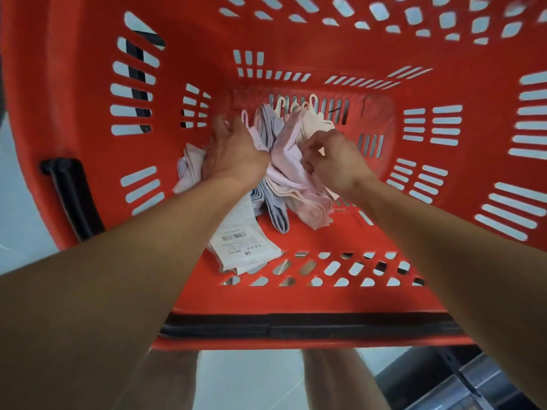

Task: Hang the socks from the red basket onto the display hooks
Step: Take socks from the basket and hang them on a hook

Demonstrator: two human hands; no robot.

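Note:
I look straight down into the red basket (pixel 296 294), both arms reaching to its floor. A heap of pale pink, lilac and white socks (pixel 284 179) with small plastic hangers (pixel 299 106) lies there. My left hand (pixel 233 149) grips socks at the left side of the heap, fingers curled down into them. My right hand (pixel 334 158) pinches a pink pair at the right side of the heap. A white pair with a barcode label (pixel 245 244) lies nearest me. No display hooks are in view.
The slotted red walls rise all round the heap. A black handle (pixel 296 327) runs along the near rim, and a second black bar (pixel 74 199) sits at the left wall. Pale floor (pixel 251 380) and a dark shelf base (pixel 444 383) show below.

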